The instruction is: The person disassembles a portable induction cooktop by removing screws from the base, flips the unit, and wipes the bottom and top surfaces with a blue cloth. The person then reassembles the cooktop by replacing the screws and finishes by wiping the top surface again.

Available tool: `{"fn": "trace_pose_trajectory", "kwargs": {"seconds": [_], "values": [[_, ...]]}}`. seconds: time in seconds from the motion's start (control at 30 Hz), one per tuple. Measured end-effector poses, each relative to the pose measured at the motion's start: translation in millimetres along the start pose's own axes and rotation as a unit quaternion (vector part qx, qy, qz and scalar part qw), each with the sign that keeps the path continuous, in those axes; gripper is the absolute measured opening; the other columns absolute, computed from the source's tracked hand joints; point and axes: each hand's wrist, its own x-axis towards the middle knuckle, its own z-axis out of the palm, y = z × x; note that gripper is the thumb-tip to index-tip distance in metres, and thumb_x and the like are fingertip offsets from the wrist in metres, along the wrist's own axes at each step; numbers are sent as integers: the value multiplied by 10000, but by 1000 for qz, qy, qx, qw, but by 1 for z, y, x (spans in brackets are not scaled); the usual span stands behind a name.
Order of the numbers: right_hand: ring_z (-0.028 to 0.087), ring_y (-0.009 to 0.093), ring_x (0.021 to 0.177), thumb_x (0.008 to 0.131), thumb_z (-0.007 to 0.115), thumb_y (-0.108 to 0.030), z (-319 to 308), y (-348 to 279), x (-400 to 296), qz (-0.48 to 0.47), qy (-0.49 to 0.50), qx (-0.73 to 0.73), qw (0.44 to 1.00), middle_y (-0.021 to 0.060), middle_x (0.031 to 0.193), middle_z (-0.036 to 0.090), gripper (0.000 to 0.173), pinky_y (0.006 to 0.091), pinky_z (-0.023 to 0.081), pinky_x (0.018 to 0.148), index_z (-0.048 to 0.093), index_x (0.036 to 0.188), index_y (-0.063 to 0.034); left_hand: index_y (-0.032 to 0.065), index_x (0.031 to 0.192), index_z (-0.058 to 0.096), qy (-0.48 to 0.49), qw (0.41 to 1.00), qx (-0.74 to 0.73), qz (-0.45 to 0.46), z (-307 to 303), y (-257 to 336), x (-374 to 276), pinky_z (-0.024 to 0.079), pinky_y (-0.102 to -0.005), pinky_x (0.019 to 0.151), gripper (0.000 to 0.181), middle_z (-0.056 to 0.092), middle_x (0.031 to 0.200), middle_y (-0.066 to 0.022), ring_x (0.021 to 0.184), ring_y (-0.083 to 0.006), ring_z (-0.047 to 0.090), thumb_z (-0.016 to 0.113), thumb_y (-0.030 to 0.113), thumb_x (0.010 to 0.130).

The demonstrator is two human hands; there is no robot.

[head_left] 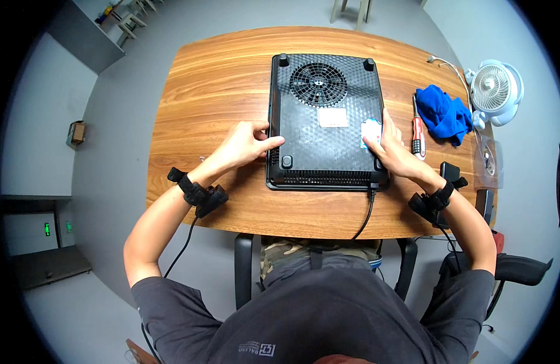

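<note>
A black portable induction cooker (316, 148) lies underside up on the wooden table (211, 95) in front of me. Its round fan grille (318, 84) faces upward at the far end, and rubber feet stand at the corners. With my left hand (243, 145) I grip the left edge, thumb on top and fingers at the side, partly hidden. On the right edge my right hand (393, 148) holds the casing, its thumb by a blue-and-white sticker (371, 132). A black power cord (369, 214) runs from the near side over the table's front edge.
Right of the cooker lie a red-and-white screwdriver (417, 132), a crumpled blue cloth (443, 113) and a black phone-like object (450, 172). Farther right are a white fan (491, 88) and a clear plastic tray (488, 161). Cables hang from both wrist straps.
</note>
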Motion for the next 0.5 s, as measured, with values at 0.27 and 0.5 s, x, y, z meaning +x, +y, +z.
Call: {"fn": "trace_pose_trajectory", "kwargs": {"seconds": [0.27, 0.5], "values": [[123, 507, 1524, 1025, 566, -459, -7, 9, 2, -37, -22, 5, 999, 409, 1603, 103, 1003, 499, 148, 1251, -28, 1546, 160, -113, 1360, 515, 4, 996, -75, -46, -2, -4, 7, 592, -281, 717, 729, 725, 996, -98, 898, -125, 692, 855, 294, 859], [150, 505, 1512, 1024, 581, -433, -9, 8, 1, -59, -21, -2, 998, 415, 1579, 143, 996, 498, 155, 1246, -23, 1543, 165, -27, 1089, 653, -44, 978, -189, -79, -6, -18, 20, 577, -263, 671, 510, 751, 874, -65, 778, -117, 699, 909, 305, 798]]}}
